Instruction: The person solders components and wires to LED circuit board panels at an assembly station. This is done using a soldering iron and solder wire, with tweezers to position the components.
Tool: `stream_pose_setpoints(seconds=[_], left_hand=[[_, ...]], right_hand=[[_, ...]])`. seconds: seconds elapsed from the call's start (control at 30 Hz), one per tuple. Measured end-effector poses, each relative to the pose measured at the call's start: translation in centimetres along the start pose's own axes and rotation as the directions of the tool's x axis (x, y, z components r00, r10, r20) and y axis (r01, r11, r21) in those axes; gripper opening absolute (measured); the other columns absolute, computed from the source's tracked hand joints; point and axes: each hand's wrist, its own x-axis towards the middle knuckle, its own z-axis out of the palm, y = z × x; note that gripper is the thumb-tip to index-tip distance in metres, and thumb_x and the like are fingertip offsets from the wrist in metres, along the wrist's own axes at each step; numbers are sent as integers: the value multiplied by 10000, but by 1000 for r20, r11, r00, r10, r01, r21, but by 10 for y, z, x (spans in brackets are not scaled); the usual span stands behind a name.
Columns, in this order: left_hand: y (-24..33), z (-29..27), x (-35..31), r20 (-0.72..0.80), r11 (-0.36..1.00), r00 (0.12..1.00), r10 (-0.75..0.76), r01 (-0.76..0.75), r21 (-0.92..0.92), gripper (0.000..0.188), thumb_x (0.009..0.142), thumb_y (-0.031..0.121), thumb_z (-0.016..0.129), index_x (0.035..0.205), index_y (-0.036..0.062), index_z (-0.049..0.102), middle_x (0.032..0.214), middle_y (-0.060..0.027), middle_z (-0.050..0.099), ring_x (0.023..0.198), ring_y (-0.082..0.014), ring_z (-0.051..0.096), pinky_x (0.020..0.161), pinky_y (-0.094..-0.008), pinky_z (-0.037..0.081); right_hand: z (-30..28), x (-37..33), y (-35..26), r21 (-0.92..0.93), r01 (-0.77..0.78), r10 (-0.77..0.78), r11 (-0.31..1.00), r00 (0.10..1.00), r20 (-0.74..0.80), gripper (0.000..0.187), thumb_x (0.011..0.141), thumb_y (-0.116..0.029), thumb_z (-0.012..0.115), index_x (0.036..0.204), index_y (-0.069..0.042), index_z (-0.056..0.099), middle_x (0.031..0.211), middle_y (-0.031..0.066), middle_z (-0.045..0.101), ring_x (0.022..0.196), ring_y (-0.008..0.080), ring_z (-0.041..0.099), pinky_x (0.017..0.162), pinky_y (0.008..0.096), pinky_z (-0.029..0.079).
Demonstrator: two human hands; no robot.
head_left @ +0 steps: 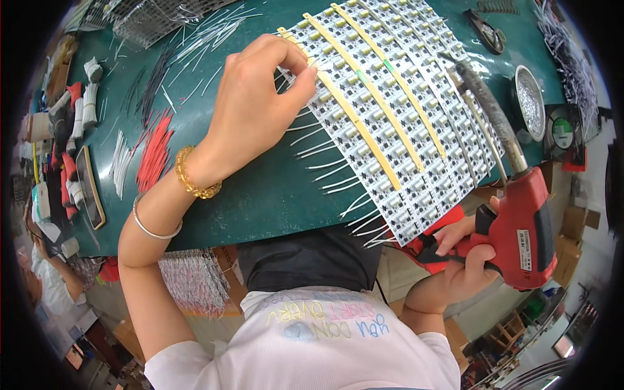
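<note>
A large white panel of small circuit boards (364,153) lies on the green bench, tilted, with several yellow strips (374,146) across it. Short white wires (328,179) stick out along its left edge. Over the panel's upper left edge, my left hand (263,88) is closed in a pinch, thumb and forefinger together. What sits between those fingertips is too small to make out. My right hand (465,253) wraps the grip of a red soldering gun (523,227), whose long dark barrel (491,110) points up and left over the panel's right side.
Red wires (155,153), white wires (119,166) and black wires (153,88) lie loose on the left. A phone-like framed slab (90,188) is at the left edge. On the right are a round metal dish (530,104) and a spool with a green label (562,133).
</note>
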Motion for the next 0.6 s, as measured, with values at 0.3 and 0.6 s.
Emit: stream_pose_setpoints(seconds=[0.3, 0.6], left_hand=[[0, 1, 5, 151, 984, 973, -176, 179, -13, 98, 748, 40, 617, 705, -4, 541, 851, -78, 596, 859, -192, 539, 818, -300, 392], [-3, 0, 6, 158, 982, 971, -179, 187, -39, 102, 708, 17, 623, 683, 2, 526, 851, -75, 593, 842, -199, 533, 802, -296, 394]], right_hand=[[0, 15, 8, 140, -228, 208, 964, 968, 143, 750, 851, -497, 506, 1217, 129, 317, 467, -13, 414, 359, 79, 391, 383, 217, 354], [5, 21, 14, 65, -309, 296, 949, 943, 154, 736, 812, -509, 565, 1125, 128, 374, 451, 9, 433, 344, 84, 375, 363, 210, 311]])
